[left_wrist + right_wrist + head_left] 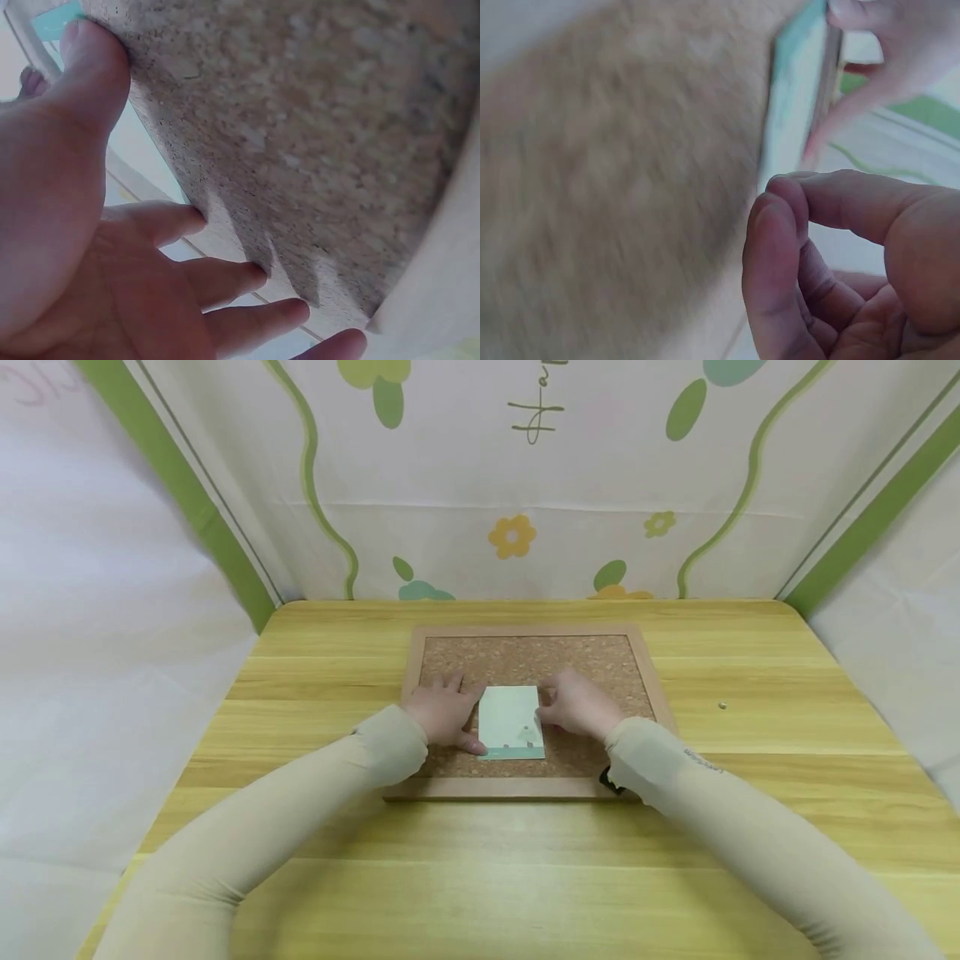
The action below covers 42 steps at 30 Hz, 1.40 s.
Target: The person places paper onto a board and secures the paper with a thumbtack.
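Note:
A white note sheet (508,717) with a teal strip along its near edge lies on a cork board (450,647) in a wooden frame. My left hand (444,712) rests at the sheet's left side, fingers spread over the cork and thumb on the teal corner. In the left wrist view the fingers (232,281) are straight and apart. My right hand (579,703) is at the sheet's right edge, fingers curled. The right wrist view shows its thumb and fingertips (769,232) pinched together against the sheet's edge; what lies between them is mostly hidden.
The framed board lies on a wood-grain table (510,868). A tiny metallic piece (722,705) sits on the table right of the board. A patterned cloth (450,468) hangs behind the table, and white cloth hangs at both sides.

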Motion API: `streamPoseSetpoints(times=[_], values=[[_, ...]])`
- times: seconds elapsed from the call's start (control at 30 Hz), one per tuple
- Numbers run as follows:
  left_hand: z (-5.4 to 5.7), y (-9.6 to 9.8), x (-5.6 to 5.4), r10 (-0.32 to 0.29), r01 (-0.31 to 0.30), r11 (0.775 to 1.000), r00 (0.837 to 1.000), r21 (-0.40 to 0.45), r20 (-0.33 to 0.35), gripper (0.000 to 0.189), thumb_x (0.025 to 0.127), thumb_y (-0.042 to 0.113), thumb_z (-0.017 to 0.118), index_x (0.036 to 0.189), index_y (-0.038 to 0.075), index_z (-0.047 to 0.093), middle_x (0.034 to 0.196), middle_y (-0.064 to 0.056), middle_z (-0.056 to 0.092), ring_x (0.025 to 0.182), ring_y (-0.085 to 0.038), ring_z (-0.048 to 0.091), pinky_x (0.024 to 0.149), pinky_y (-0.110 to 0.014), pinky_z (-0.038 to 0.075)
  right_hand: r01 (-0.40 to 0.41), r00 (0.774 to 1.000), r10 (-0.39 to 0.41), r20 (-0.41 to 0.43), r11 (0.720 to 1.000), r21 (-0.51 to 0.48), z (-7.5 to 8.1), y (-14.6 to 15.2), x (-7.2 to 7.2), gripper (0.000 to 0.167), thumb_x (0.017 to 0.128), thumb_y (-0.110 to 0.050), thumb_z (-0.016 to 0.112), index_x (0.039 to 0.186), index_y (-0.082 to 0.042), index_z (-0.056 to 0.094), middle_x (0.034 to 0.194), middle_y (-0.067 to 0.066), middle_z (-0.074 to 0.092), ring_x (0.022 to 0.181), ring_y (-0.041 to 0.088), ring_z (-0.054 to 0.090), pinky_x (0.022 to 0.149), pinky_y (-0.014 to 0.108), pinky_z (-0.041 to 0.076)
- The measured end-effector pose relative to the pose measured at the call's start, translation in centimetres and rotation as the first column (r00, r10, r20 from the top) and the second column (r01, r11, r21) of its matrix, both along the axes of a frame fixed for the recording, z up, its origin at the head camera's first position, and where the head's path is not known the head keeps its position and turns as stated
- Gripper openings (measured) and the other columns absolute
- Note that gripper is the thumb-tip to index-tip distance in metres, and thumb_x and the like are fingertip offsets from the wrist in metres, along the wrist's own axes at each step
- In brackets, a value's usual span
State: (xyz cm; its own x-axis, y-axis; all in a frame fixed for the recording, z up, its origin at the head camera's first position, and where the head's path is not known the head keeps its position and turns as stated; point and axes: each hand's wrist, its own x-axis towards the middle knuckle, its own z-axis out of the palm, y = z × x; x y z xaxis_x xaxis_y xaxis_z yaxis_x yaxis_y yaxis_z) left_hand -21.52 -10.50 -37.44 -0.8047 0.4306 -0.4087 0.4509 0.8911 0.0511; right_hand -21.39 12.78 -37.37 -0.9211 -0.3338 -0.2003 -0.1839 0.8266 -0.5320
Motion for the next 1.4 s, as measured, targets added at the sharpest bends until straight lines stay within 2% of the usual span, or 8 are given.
streamPoseSetpoints(times=[0.1, 0.23, 0.3, 0.47, 0.73, 0.9, 1.07, 1.4], values=[[-0.1, 0.2, -0.1, -0.003, 0.003, 1.000, 1.000, -0.006, -0.001, 0.112, 0.077, 0.070, 0.064, 0.161, 0.021, 0.009, 0.163, -0.022, 0.007, 0.144, -0.051, 0.014, 0.102, -0.061, 0.036, -0.013, 0.997, 0.012, -0.073, 1.000, -0.013, 1.4, 2.1, -0.4, 0.032, 0.094, -0.010, 0.063, 0.123, 0.002, 0.067, 0.097, 0.013, 0.069, 0.077, 0.022, 0.063, 0.071, 0.038, 0.051], [-0.2, 0.3, -0.2, -0.016, 0.016, 1.000, 1.000, -0.011, -0.005, 0.112, 0.077, 0.070, 0.064, 0.161, 0.020, 0.008, 0.162, -0.023, 0.007, 0.143, -0.053, 0.014, 0.103, -0.060, 0.036, -0.005, 0.971, 0.019, -0.238, 0.998, 0.058, 3.4, 6.1, -1.0, 0.021, 0.094, -0.007, 0.062, 0.111, 0.001, 0.073, 0.099, 0.015, 0.071, 0.089, 0.028, 0.066, 0.079, 0.046, 0.050], [-0.2, 0.4, -0.3, -0.020, 0.020, 1.000, 1.000, -0.008, -0.001, 0.112, 0.078, 0.069, 0.063, 0.161, 0.019, 0.008, 0.162, -0.024, 0.007, 0.143, -0.053, 0.013, 0.104, -0.059, 0.036, 0.023, 0.955, 0.008, -0.296, 0.995, 0.100, 4.2, 8.5, -1.0, 0.019, 0.095, -0.010, 0.063, 0.108, 0.000, 0.073, 0.098, 0.015, 0.072, 0.088, 0.029, 0.067, 0.080, 0.048, 0.050], [-0.2, 0.4, -0.2, -0.011, 0.010, 1.000, 1.000, 0.013, 0.027, 0.111, 0.079, 0.068, 0.063, 0.161, 0.019, 0.007, 0.162, -0.024, 0.003, 0.143, -0.054, 0.011, 0.102, -0.057, 0.038, 0.092, 0.943, -0.036, -0.331, 0.983, 0.157, 4.9, 14.8, -0.6, 0.020, 0.097, -0.012, 0.062, 0.108, 0.001, 0.072, 0.096, 0.017, 0.071, 0.083, 0.031, 0.066, 0.075, 0.051, 0.049], [-0.4, 0.1, -0.3, 0.012, -0.012, 1.000, 0.998, -0.001, 0.055, 0.112, 0.079, 0.068, 0.062, 0.161, 0.022, 0.002, 0.162, -0.021, -0.001, 0.144, -0.051, 0.008, 0.081, -0.044, 0.052, 0.036, 0.943, 0.071, -0.326, 0.950, 0.310, 2.7, 22.7, 0.6, 0.014, 0.093, -0.007, 0.065, 0.099, 0.003, 0.074, 0.085, 0.013, 0.072, 0.074, 0.027, 0.066, 0.068, 0.049, 0.051], [-0.5, 0.1, -0.3, 0.020, -0.020, 1.000, 0.998, 0.009, 0.060, 0.111, 0.079, 0.067, 0.062, 0.161, 0.022, 0.003, 0.163, -0.022, -0.002, 0.144, -0.051, 0.008, 0.085, -0.046, 0.051, 0.008, 0.964, 0.085, -0.252, 0.939, 0.343, 0.8, 25.1, 1.3, 0.015, 0.093, -0.007, 0.066, 0.100, 0.002, 0.075, 0.090, 0.014, 0.073, 0.080, 0.030, 0.068, 0.073, 0.051, 0.052], [-0.4, 0.1, -0.1, 0.018, -0.019, 1.000, 0.998, 0.018, 0.061, 0.110, 0.080, 0.065, 0.063, 0.161, 0.020, 0.003, 0.162, -0.023, -0.002, 0.144, -0.052, 0.008, 0.077, -0.042, 0.052, 0.018, 0.963, 0.075, -0.258, 0.939, 0.342, -0.7, 26.1, 1.6, 0.014, 0.091, -0.008, 0.067, 0.099, 0.001, 0.075, 0.092, 0.017, 0.073, 0.084, 0.036, 0.068, 0.076, 0.054, 0.051], [0.1, 0.4, 0.1, 0.030, -0.032, 0.999, 0.995, 0.022, 0.092, 0.110, 0.081, 0.062, 0.063, 0.161, 0.019, 0.001, 0.162, -0.024, -0.005, 0.144, -0.052, 0.005, 0.098, -0.053, 0.043, 0.053, 0.958, 0.039, -0.284, 0.949, 0.311, -2.4, 25.9, 1.4, 0.015, 0.092, -0.016, 0.070, 0.098, -0.004, 0.077, 0.095, 0.017, 0.073, 0.088, 0.038, 0.067, 0.079, 0.057, 0.048]])
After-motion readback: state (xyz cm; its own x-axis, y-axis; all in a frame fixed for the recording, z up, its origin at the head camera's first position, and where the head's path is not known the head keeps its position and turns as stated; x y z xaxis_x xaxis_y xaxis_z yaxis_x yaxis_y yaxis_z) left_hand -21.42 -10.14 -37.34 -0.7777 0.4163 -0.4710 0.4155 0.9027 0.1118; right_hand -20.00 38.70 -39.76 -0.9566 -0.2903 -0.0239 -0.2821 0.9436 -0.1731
